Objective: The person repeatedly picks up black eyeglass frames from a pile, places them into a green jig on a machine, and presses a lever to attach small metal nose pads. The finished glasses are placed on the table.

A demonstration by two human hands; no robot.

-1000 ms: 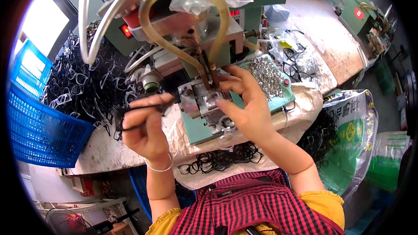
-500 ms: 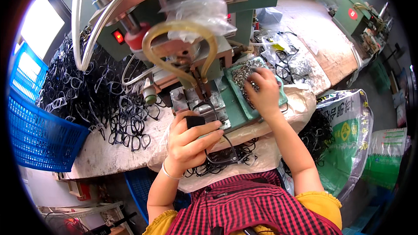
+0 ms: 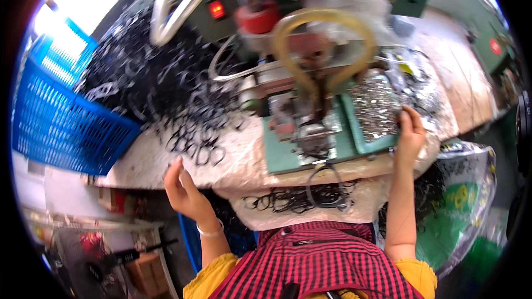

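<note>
Leftmost, a blue plastic lattice basket (image 3: 61, 122) stands at the far-left edge of the pale, worn surface (image 3: 233, 163), and beside it a heap of black plastic spectacle frames (image 3: 160, 86) spreads toward the middle. Near the front edge of that heap, the left hand (image 3: 185, 188) hangs just below the surface's rim, palm turned up and fingers loosely spread; it holds nothing, and its fingertips are close to the nearest loose frames without clearly touching them. Half a second ago this hand lay over the middle of the surface, pressing on a frame in front of the machine; it is now well to the left and lower.

In the middle stands the green metal press machine (image 3: 310, 133) with its looped yellowish hose (image 3: 327, 39), and a single black frame (image 3: 327, 174) lies at the front of its base plate, free of both hands. More black frames (image 3: 299, 199) lie in a pale sack below the surface's edge.

To the right, the right hand (image 3: 410, 135) rests on the near corner of the green tray of small silvery metal parts (image 3: 377, 108), fingers curled down onto the parts; whether it pinches one cannot be told. It sits at this tray as it did before.
</note>
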